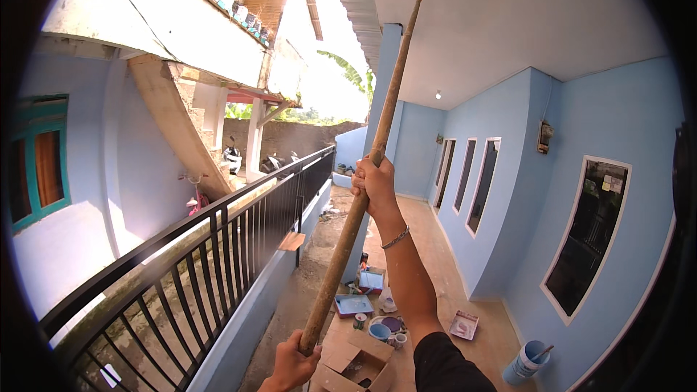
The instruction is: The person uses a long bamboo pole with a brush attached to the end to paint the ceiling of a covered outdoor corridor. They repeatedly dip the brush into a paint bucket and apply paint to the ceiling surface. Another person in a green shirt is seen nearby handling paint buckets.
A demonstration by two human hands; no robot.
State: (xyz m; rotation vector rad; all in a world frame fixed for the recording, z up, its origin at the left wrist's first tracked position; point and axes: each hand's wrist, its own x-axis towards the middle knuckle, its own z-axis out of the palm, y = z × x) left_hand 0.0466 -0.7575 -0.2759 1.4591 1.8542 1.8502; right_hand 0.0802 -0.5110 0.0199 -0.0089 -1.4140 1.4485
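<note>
A long, worn wooden pole slants up through the middle of the view, its thin far end reaching the pale ceiling. An orange bit shows at that tip; what is fixed there, if anything, is too small to tell. My right hand is wrapped round the pole's middle, arm raised, with a bracelet at the wrist. Lower down, the fingers of my left hand close round the pole's thick near end.
A black metal railing runs along the left. Paint trays, pots and an open cardboard box lie on the floor below. Another tray and a blue bucket stand right, near the blue wall with windows.
</note>
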